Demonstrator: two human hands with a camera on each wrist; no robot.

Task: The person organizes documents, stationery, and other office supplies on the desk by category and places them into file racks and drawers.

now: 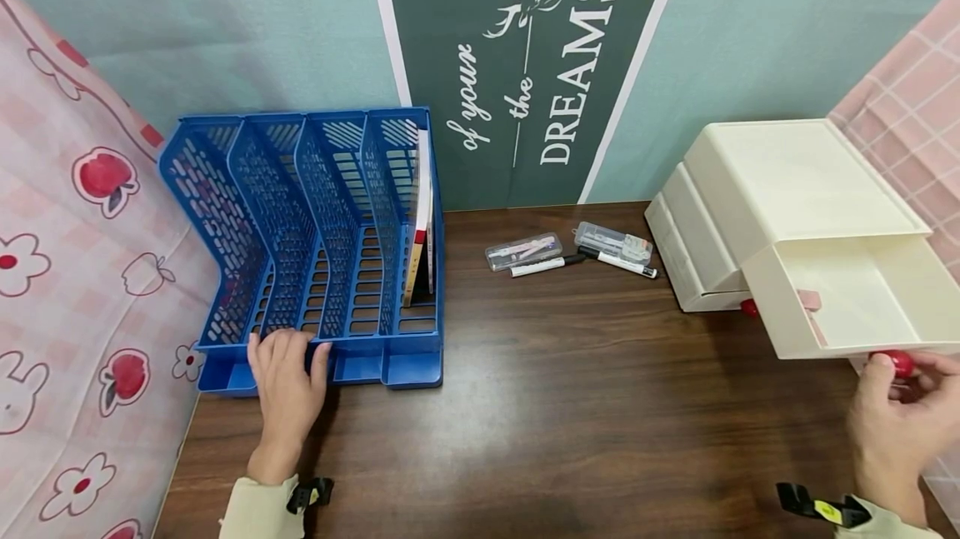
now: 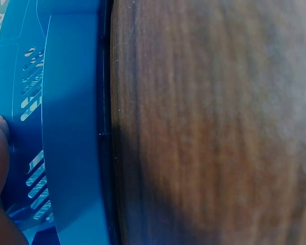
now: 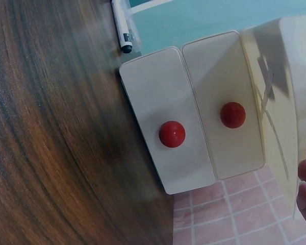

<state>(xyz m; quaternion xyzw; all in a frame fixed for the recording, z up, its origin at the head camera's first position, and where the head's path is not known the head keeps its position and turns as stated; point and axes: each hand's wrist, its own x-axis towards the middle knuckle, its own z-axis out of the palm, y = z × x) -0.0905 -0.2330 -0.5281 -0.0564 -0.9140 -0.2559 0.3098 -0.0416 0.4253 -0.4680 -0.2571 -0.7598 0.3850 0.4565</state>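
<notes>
The right hand [image 1: 903, 422] pinches the glossy, round red knob [image 1: 897, 362] of the smooth cream plastic drawer [image 1: 780, 306], which juts from the boxy cream plastic cabinet [image 1: 817, 172]; the left hand [image 1: 288, 389] curls its fingers over the front rim of the perforated blue plastic rack [image 1: 412, 366]; cabinet and rack stand on the wood-grained brown table [image 1: 570, 422].

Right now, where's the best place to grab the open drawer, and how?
Probably by the round red knob, coming from the front. It sticks out of the open drawer's front panel, so a thumb and fingers can pinch it from both sides, as the right hand does.
</notes>
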